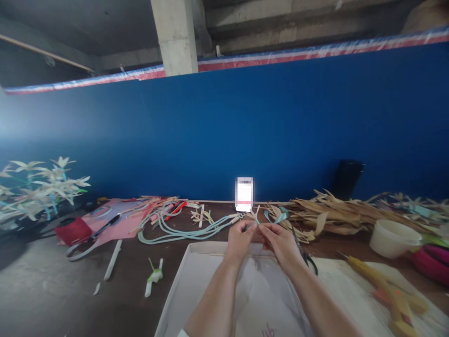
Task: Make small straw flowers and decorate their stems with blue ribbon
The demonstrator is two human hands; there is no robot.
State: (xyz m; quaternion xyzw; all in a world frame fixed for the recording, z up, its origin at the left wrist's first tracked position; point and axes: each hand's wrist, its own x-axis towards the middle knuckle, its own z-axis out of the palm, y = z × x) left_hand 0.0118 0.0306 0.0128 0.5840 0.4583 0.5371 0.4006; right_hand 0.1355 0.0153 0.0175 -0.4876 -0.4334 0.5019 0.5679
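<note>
Two-handed pinch: my left hand [241, 238] and right hand [278, 241] grip a small pale piece [257, 220] between fingertips, near the far edge of the white tray [196, 271]; uneven pressure could bend or drop it.

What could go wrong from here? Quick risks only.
1. Drop: the left hand and right hand have only a fingertip hold on the small piece, so it might slip.
2. Snag: loops of pale blue cord lie close beside the left hand and could catch.
3. Burn or scorch: the yellow glue gun lies on paper right of the right forearm; can't tell if it's hot.
</note>
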